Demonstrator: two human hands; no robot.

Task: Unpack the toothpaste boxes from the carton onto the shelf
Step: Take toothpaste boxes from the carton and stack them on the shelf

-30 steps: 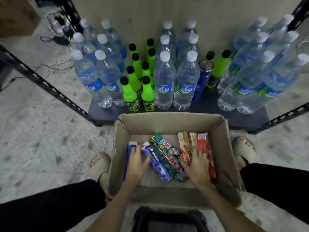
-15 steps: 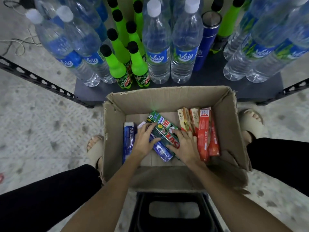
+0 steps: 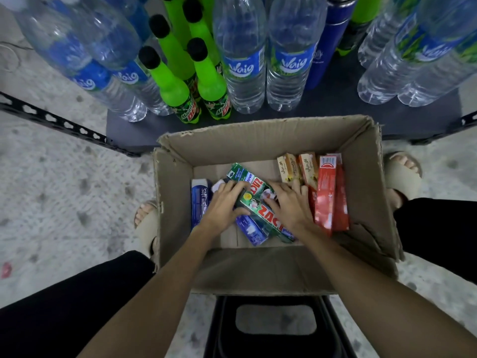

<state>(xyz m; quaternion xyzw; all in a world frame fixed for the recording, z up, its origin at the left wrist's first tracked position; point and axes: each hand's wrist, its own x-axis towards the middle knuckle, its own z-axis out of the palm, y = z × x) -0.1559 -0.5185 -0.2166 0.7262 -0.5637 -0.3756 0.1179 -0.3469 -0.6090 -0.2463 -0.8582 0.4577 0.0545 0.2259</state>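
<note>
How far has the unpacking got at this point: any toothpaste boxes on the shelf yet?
None shows on the shelf, which holds only bottles. In hand: the left hand and right hand both lie on the green box inside the carton. Left: that box, the blue boxes, orange boxes and red boxes.

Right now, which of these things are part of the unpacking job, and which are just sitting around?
Part of the job:
- carton
- green toothpaste box, gripped by the left hand and right hand
- blue boxes
- orange boxes
- red boxes
- shelf

Just there:
- water bottles
- green soda bottles
- blue flask
- black stool
</note>
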